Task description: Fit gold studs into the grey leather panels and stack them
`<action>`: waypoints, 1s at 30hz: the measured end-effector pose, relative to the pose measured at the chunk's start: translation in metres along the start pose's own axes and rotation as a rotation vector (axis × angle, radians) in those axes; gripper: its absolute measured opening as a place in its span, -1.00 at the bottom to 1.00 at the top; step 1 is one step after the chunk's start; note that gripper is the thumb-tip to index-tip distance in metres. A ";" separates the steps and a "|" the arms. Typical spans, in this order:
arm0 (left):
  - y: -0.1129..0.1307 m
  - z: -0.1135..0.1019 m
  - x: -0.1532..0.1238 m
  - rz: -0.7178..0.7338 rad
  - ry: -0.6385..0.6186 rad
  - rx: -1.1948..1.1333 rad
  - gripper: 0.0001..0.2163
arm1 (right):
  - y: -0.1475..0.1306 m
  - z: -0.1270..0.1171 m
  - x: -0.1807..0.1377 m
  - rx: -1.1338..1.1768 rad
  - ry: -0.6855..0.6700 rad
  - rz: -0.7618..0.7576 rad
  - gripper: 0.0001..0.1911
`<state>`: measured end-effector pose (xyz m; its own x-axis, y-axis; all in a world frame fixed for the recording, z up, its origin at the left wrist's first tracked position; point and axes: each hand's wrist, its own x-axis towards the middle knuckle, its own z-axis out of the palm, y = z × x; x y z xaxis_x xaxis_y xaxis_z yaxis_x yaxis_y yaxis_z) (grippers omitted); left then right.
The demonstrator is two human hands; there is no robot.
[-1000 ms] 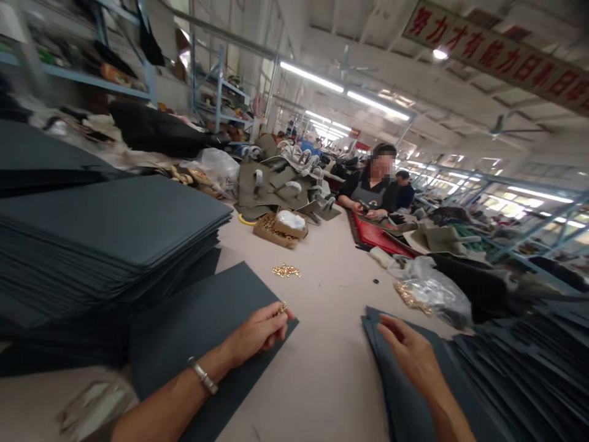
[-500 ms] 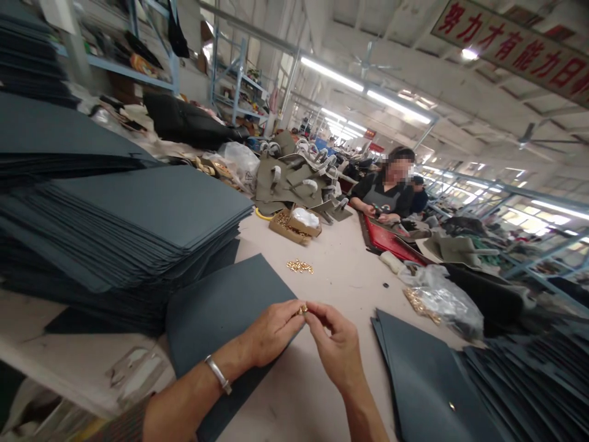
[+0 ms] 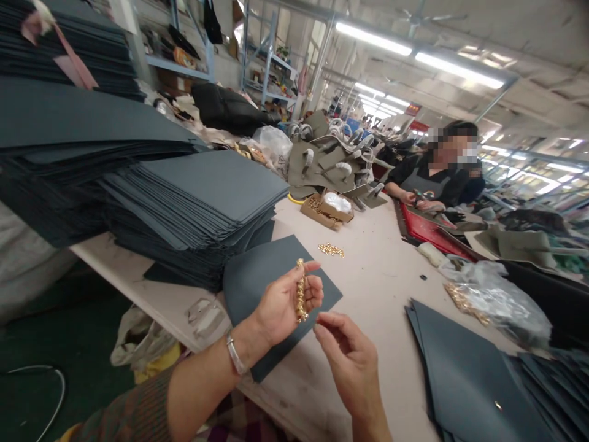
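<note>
Over the workshop table (image 3: 386, 294), the half-curled left hand (image 3: 283, 304) is holding gold fittings (image 3: 301, 294) above a dark sheet (image 3: 257, 270). Beside it, the right hand (image 3: 352, 353) is nearly pinching, contents unclear. Rightward, another sheet (image 3: 464, 362) is already bearing one fitting (image 3: 498, 406); the leftward stack (image 3: 207, 193) is seemingly waiting.

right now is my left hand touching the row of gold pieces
Touching: the head view shows the row of gold pieces resting in the cupped left hand.
</note>
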<state>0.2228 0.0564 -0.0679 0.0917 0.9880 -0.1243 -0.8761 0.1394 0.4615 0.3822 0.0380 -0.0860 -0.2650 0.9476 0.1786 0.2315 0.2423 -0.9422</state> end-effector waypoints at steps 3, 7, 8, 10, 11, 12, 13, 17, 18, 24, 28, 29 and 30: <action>-0.002 0.001 -0.006 0.101 0.041 -0.019 -0.78 | 0.002 0.018 -0.009 0.086 0.015 0.017 -0.82; -0.007 0.003 -0.014 0.258 0.074 -0.004 -0.84 | 0.002 0.035 -0.013 0.115 0.071 0.069 -0.80; -0.009 0.004 -0.015 0.286 0.080 0.002 -0.85 | 0.002 0.038 -0.014 0.112 0.065 0.079 -0.80; -0.011 0.005 -0.019 0.335 0.091 0.023 -0.87 | 0.002 0.045 -0.013 0.113 0.062 0.087 -0.81; -0.012 0.006 -0.020 0.358 0.093 0.043 -0.88 | 0.002 0.047 -0.013 0.116 0.073 0.087 -0.81; -0.012 0.006 -0.022 0.376 0.093 0.065 -0.88 | 0.002 0.049 -0.013 0.121 0.094 0.084 -0.81; -0.012 0.006 -0.023 0.388 0.088 0.084 -0.88 | 0.001 0.051 -0.012 0.129 0.118 0.079 -0.81; -0.007 0.005 -0.027 0.366 0.075 0.056 -0.88 | 0.000 0.052 -0.008 0.290 0.096 0.138 -0.81; -0.005 0.005 -0.028 0.348 0.084 0.022 -0.88 | 0.000 0.052 -0.007 0.388 0.060 0.186 -0.81; 0.014 0.001 -0.035 0.228 0.161 -0.139 -0.85 | -0.002 0.052 -0.004 0.863 -0.063 0.445 -0.72; 0.025 -0.004 -0.038 0.165 0.247 -0.229 -0.79 | -0.006 0.057 -0.004 0.894 -0.114 0.497 -0.73; 0.027 -0.005 -0.038 0.159 0.259 -0.247 -0.78 | -0.006 0.058 -0.004 0.899 -0.122 0.507 -0.72; 0.029 -0.005 -0.038 0.152 0.267 -0.259 -0.78 | -0.006 0.059 -0.003 0.902 -0.124 0.513 -0.71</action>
<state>0.1912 0.0226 -0.0543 -0.1445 0.9392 -0.3116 -0.9637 -0.0621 0.2596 0.3262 0.0212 -0.0979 -0.4381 0.8526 -0.2848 -0.4278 -0.4764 -0.7681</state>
